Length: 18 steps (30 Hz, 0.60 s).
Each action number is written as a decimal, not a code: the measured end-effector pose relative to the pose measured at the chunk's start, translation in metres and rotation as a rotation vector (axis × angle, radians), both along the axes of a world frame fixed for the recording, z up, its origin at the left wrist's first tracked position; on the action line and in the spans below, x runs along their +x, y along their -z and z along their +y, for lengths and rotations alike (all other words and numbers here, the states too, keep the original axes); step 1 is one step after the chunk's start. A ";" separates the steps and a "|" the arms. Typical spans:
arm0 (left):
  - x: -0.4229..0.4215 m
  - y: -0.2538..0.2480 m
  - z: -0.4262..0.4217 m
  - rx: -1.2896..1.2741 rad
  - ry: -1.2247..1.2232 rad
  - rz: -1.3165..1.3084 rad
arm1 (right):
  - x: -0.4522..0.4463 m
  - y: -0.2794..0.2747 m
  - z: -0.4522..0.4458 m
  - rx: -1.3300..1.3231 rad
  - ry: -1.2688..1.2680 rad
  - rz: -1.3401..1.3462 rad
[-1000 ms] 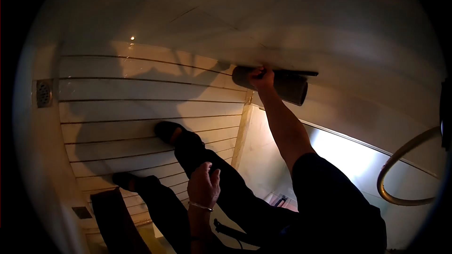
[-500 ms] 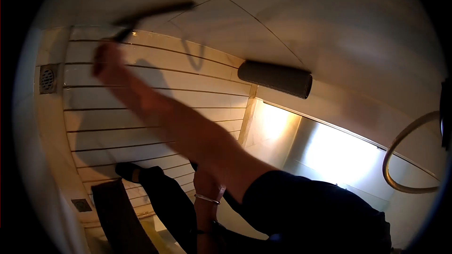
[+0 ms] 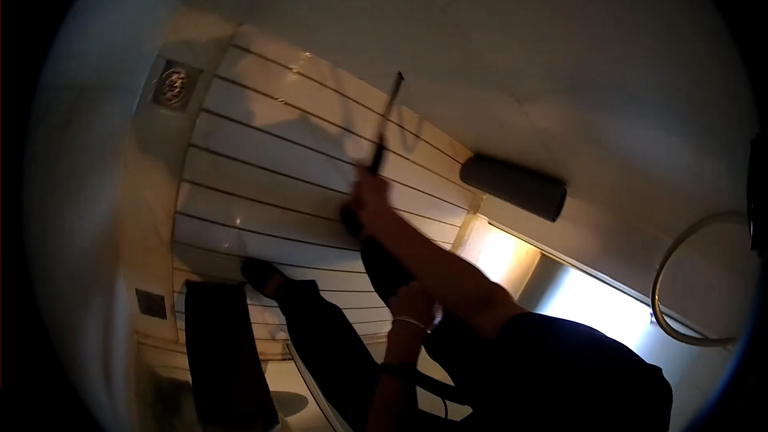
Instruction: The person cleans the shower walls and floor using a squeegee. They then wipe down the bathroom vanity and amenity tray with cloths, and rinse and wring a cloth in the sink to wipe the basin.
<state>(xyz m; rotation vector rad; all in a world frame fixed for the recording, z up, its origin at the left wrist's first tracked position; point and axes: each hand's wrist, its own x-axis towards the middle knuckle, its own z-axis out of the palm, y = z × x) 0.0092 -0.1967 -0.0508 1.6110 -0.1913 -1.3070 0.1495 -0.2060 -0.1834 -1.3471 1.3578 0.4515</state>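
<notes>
At the end of the outstretched arm, the right hand is wrapped around the handle of a dark squeegee, seen against the slatted floor. Near that forearm, the left hand shows too dimly to tell its grip. Farther out lie a rolled mat and a drain.

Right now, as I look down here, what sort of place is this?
Most likely a shower room or bathroom: the pale, grooved floor, the round drain and, at the picture's right, what looks like a looped hose suggest it.
</notes>
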 end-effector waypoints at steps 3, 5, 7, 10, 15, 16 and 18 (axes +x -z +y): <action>0.025 -0.019 0.016 -0.085 -0.252 0.082 | -0.029 0.058 -0.102 -0.316 -0.156 0.082; 0.015 -0.009 0.005 -0.063 -0.333 0.043 | -0.032 0.097 -0.150 -0.397 -0.055 0.163; 0.024 -0.012 0.013 0.036 -0.348 0.060 | -0.024 0.107 -0.164 -0.085 0.104 0.206; 0.021 -0.009 0.026 0.118 -0.581 0.094 | -0.001 0.142 -0.102 -0.161 0.026 0.154; 0.004 -0.009 0.032 0.021 -0.423 -0.150 | 0.042 0.160 0.062 -0.160 -0.301 0.037; -0.006 -0.004 0.013 0.020 -0.513 -0.163 | 0.057 0.157 0.097 -0.092 -0.319 0.020; -0.018 0.014 -0.021 0.018 -0.588 -0.223 | 0.079 0.159 0.163 0.143 -0.437 0.108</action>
